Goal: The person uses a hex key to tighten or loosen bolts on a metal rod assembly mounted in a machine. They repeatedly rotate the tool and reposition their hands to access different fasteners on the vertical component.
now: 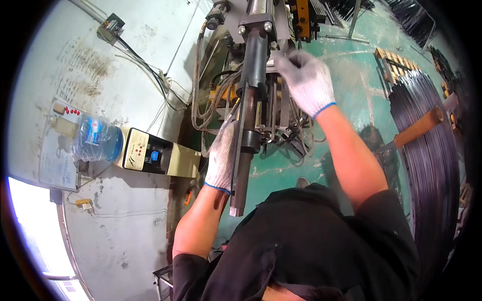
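Left side: the left hand (221, 158), in a white knitted glove with a blue cuff, is pressing close along a long, thin, dark metal strip (240, 135); its fingertips are hiding behind the strip, so I cannot tell how tightly they are closing.
Right side: the right hand (307, 83), gloved the same way, is reaching to the right flank of a thick black metal cylinder (254, 60), its fingers bending; blur is keeping me from telling whether they are holding anything.
Machine: a dark, threaded metal rod (242, 175) is running below the cylinder toward the person, the strip lying along its left side.
In the way: the cylinder and rod are standing between the two hands; grey looping hoses (197, 100) are hanging to the left.
Wall side: a cream-and-black water dispenser (183, 161) is standing by the white wall (135, 200), carrying a clear blue plastic bottle (98, 143).
Far right: long dark metal bars (427, 145) are lying in a stack, a brown-orange tube (419, 128) crossing above them in view.
Underfoot: a green floor (346, 60) is showing around the machine.
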Demonstrator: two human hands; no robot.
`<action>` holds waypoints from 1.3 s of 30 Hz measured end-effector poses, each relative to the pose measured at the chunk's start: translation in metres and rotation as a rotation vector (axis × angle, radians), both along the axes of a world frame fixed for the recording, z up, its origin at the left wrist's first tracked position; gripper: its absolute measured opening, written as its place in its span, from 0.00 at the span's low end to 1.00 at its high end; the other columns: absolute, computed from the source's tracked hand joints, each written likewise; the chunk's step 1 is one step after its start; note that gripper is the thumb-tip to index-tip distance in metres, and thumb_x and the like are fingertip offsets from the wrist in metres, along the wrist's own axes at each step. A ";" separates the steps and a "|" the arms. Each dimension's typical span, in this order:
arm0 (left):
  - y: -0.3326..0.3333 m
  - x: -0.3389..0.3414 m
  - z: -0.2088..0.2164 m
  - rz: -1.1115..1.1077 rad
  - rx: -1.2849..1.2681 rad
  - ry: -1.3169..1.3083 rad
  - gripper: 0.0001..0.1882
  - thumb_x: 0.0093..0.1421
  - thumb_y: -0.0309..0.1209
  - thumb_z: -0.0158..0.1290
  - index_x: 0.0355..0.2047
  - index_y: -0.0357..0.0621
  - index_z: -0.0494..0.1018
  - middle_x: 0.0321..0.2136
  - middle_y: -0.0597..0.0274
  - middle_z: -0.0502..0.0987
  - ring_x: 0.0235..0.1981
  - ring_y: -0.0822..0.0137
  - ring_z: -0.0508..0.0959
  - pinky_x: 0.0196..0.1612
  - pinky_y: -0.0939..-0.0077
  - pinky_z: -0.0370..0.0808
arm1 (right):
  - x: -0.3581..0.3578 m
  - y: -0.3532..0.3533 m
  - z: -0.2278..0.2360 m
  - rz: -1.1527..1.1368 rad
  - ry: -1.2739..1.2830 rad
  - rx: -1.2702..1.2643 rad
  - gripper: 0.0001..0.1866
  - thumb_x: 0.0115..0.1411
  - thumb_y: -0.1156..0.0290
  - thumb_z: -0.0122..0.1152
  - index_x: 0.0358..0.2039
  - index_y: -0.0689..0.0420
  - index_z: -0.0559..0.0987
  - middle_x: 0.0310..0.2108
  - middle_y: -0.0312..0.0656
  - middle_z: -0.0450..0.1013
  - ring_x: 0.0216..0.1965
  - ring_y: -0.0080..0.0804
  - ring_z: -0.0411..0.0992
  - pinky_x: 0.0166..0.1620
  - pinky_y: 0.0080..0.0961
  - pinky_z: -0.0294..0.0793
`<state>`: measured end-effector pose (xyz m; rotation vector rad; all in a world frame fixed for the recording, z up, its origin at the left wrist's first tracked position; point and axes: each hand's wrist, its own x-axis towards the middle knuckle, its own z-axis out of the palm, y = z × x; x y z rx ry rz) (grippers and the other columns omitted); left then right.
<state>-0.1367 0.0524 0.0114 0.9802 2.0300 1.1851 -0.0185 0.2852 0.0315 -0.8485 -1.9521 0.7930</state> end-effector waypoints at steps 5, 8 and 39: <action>-0.007 -0.010 -0.022 -0.039 0.133 0.048 0.27 0.71 0.32 0.64 0.68 0.45 0.74 0.40 0.59 0.85 0.34 0.68 0.86 0.35 0.72 0.83 | 0.000 0.005 -0.020 0.259 -0.241 -0.440 0.27 0.67 0.49 0.72 0.40 0.67 0.87 0.31 0.45 0.84 0.26 0.30 0.80 0.33 0.31 0.80; -0.001 -0.009 -0.021 -0.012 0.252 -0.369 0.25 0.74 0.37 0.60 0.66 0.43 0.74 0.38 0.59 0.84 0.33 0.67 0.86 0.35 0.71 0.84 | -0.002 0.002 -0.012 0.308 -0.163 -0.451 0.24 0.66 0.53 0.71 0.41 0.67 0.87 0.30 0.45 0.82 0.28 0.32 0.80 0.37 0.35 0.80; -0.002 -0.005 -0.009 0.049 0.281 -0.392 0.28 0.67 0.27 0.66 0.67 0.41 0.76 0.41 0.59 0.87 0.39 0.66 0.87 0.42 0.72 0.84 | 0.074 -0.166 -0.039 0.513 -0.036 -0.888 0.21 0.56 0.57 0.78 0.39 0.61 0.81 0.28 0.47 0.78 0.34 0.37 0.79 0.43 0.38 0.79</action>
